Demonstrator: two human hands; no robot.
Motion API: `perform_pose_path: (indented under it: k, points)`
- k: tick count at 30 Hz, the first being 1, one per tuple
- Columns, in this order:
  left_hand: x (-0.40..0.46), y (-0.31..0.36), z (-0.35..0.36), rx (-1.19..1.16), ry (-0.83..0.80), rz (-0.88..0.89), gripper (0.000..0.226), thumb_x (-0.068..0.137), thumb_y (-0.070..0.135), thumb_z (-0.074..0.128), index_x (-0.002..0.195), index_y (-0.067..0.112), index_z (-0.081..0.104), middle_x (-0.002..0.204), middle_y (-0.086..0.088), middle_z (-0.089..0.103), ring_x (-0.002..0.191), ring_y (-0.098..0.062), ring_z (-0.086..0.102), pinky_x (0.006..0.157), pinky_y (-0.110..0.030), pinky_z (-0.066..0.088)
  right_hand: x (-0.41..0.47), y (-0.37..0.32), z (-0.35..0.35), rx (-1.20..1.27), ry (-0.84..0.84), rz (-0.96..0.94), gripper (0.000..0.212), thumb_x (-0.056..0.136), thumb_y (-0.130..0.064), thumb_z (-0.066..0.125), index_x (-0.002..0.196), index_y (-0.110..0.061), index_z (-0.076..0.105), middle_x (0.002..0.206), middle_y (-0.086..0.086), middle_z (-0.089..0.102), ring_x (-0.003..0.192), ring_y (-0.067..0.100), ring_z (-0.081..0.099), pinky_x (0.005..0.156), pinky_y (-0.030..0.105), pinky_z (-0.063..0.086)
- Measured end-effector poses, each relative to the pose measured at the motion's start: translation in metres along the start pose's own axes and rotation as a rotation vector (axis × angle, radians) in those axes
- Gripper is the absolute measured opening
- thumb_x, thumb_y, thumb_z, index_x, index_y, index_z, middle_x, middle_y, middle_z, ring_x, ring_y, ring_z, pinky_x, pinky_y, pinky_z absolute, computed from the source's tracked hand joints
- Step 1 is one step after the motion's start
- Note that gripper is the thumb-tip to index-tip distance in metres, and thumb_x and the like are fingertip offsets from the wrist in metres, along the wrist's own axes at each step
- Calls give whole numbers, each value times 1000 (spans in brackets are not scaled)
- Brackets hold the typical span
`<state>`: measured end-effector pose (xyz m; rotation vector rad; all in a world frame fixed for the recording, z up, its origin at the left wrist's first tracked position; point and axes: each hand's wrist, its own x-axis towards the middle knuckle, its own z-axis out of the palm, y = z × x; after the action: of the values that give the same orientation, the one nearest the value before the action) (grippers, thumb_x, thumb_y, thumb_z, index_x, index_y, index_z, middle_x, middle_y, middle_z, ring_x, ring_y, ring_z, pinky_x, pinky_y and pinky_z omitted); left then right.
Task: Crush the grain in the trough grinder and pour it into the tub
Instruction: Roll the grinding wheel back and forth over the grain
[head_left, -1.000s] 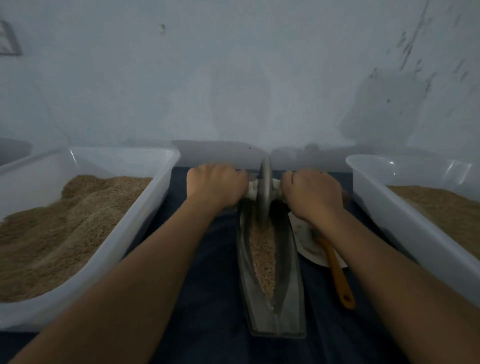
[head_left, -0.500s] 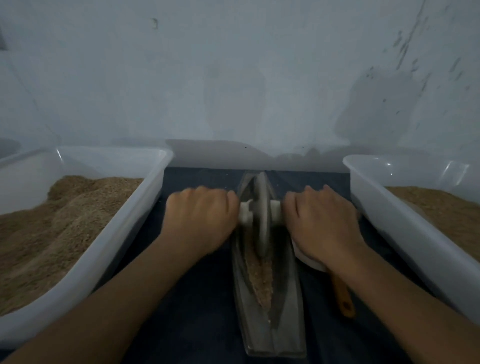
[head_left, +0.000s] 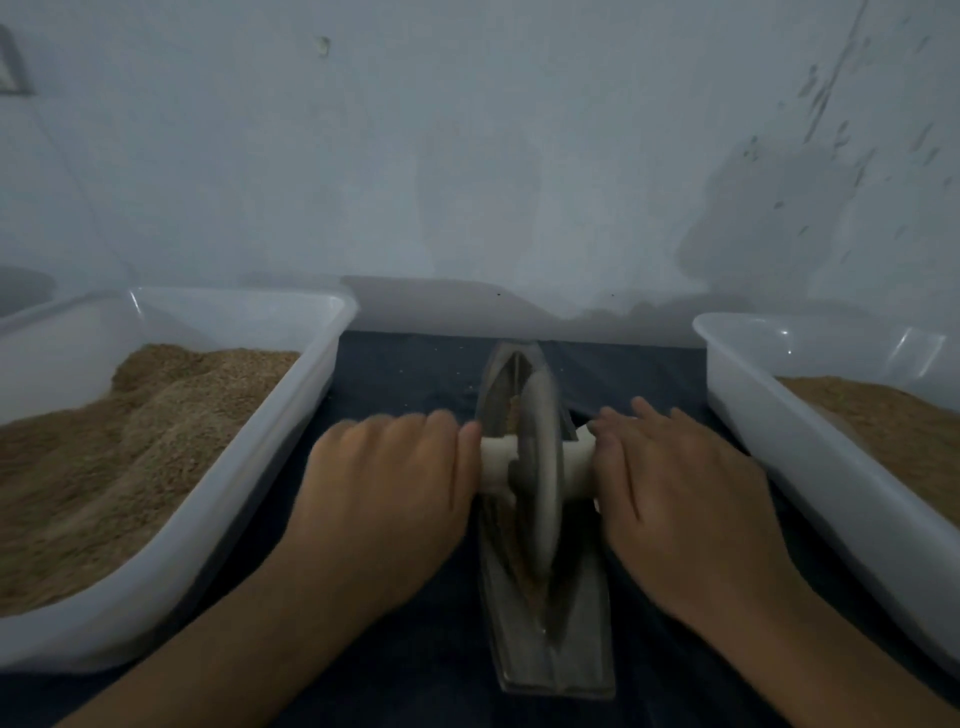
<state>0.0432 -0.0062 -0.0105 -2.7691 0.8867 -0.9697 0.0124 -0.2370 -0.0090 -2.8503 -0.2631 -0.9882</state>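
Two hands on the roller, one each side of the wheel. My left hand (head_left: 387, 499) lies palm-down over the white axle handle (head_left: 497, 465) on its side, and my right hand (head_left: 685, 499) does the same on the other end; the fingers (head_left: 641, 415) there look fairly straight and pressed flat rather than wrapped round, though the blur makes that hard to swear to. The grey disc wheel (head_left: 540, 483) stands upright in the groove of the trough grinder (head_left: 550, 649), about midway along it. The grinder sits lengthwise on the dark worktop (head_left: 415, 374), pointing away from me toward the pale wall (head_left: 467, 156). A thin line of grain (head_left: 514, 410) shows in the groove just beyond the wheel, and a little more at the near side beneath it. To my left sits a white tub (head_left: 291, 415) heaped with brown grain. To my right a second white tub (head_left: 769, 431) holds a lower layer of the same.
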Motion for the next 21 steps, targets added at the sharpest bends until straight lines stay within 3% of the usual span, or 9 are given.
perform_pose_path:
  k: [2,6,8,10,12,16,18,19,21]
  points:
    - [-15,-2,-3,-54,92,0,24,100,27,36,82,22,51,65,4,46,50,-14,35,46,-27,28,-4,-3,-1,-35,114,-73,51,103,-31,30,100,-17,79,112,2,77,116,24,69,109,41,45]
    - [20,-10,20,90,-94,-101,16,100,27,42,85,23,39,73,3,42,58,-18,36,51,-30,27,42,-5,19,-87,-40,8,48,104,-27,28,60,-22,48,64,-5,59,86,25,68,105,45,48]
    - [59,-20,41,135,-203,-220,18,103,25,38,86,23,33,83,2,40,74,-24,48,59,-35,34,76,2,39,-163,-138,30,34,104,-19,33,71,-18,44,69,-5,51,76,26,55,81,38,47]
    - [96,-35,52,52,-317,-340,21,103,21,39,82,21,36,90,-1,48,84,-28,51,68,-40,36,106,7,49,-157,-176,79,21,102,-15,40,82,-19,45,85,1,59,74,26,50,57,31,29]
    - [110,-41,58,-16,-385,-397,19,103,23,39,85,20,42,99,-5,57,82,-27,46,71,-41,35,117,11,51,-183,-196,84,26,102,-18,40,77,-21,42,88,2,60,70,25,46,52,31,18]
    - [72,-25,41,148,-228,-223,17,102,26,46,89,22,35,81,1,41,71,-26,47,60,-37,36,77,4,39,-260,-156,-2,28,102,-21,32,74,-21,38,64,-5,38,59,19,39,54,31,25]
    - [39,-15,25,103,-145,-119,14,98,31,51,93,22,42,77,3,46,62,-20,39,53,-32,32,47,-3,19,-131,-15,-14,39,102,-25,29,64,-25,38,56,-11,34,51,15,42,59,27,32]
    - [22,-11,16,66,-95,-60,13,95,32,55,93,21,48,74,3,49,57,-18,36,49,-30,30,32,-5,10,-37,64,-27,42,102,-27,30,62,-27,43,55,-10,42,53,15,51,62,28,39]
    - [-5,-6,-3,-6,23,10,11,94,30,53,87,21,53,68,5,49,50,-14,35,42,-27,30,5,-8,-3,-10,122,-64,43,104,-31,33,79,-24,67,78,-2,71,84,20,72,81,34,54]
